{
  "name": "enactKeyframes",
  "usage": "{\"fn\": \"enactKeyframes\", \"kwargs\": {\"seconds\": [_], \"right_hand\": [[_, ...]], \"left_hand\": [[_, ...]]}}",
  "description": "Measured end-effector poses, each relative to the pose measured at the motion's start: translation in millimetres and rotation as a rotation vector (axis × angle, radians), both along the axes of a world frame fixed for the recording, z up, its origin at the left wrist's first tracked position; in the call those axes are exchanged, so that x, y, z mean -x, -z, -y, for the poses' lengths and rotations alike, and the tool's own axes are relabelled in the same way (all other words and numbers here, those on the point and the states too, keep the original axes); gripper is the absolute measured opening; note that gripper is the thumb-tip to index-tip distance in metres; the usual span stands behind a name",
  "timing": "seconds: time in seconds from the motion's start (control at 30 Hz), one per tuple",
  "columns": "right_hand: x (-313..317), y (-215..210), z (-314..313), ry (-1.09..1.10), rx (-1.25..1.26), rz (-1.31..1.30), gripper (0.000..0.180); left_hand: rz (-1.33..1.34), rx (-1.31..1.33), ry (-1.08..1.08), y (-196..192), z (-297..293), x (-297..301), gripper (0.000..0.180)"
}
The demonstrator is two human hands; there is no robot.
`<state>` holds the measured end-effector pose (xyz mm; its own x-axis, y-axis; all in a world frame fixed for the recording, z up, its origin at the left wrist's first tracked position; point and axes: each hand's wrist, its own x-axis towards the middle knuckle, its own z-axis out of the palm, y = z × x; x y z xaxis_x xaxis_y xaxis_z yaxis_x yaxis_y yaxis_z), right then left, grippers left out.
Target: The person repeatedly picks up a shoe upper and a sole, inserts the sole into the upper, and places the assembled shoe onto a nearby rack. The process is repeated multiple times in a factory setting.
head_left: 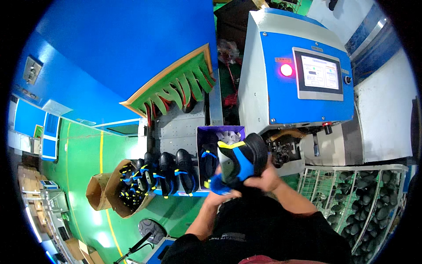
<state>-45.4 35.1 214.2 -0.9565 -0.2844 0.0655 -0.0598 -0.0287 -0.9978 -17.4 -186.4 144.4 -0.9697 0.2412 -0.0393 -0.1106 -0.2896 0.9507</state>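
A black shoe upper with blue sides and yellow trim [239,160] is held in front of me between both hands, toe end pointing up and right. My right hand [266,178] grips its right side, the fingers partly out of sight. My left hand [220,198] closes on the blue collar end at the lower left, most of its fingers hidden. Just behind the upper stands a purple box [201,152] holding whitish-grey pieces and another dark shoe piece. To the left, several matching shoe uppers [166,171] lie in a row at the conveyor's near end.
The grey conveyor [178,141] runs under a green fringed curtain [180,90] into a blue machine. On the right is a blue-and-white machine with a lit screen [318,75]. A cardboard box [112,193] of small parts, a rack [369,167] of black shoe forms and a round stool [151,229] surround me.
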Motion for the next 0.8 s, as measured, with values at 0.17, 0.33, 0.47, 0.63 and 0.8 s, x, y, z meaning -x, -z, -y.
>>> {"fn": "enactKeyframes", "kwargs": {"seconds": [0.17,0.33,0.47,0.63,0.8], "right_hand": [[-4,-14,-93,-0.162,0.331,0.951,0.053],[-93,34,-128,0.046,0.697,0.902,0.044],[-121,78,-191,0.122,0.793,0.94,0.07],[-137,84,-240,0.146,0.516,0.692,0.095],[-129,53,-227,0.027,0.424,0.683,0.107]], "left_hand": [[-0.095,0.425,0.344,-51,-45,-14,0.105],[0.171,0.491,0.545,-41,-81,-36,0.009],[0.214,0.132,0.807,-86,-116,-78,0.029],[0.402,0.536,0.442,-60,-143,-59,0.036],[0.319,0.563,0.452,-15,-173,-47,0.052]]}}
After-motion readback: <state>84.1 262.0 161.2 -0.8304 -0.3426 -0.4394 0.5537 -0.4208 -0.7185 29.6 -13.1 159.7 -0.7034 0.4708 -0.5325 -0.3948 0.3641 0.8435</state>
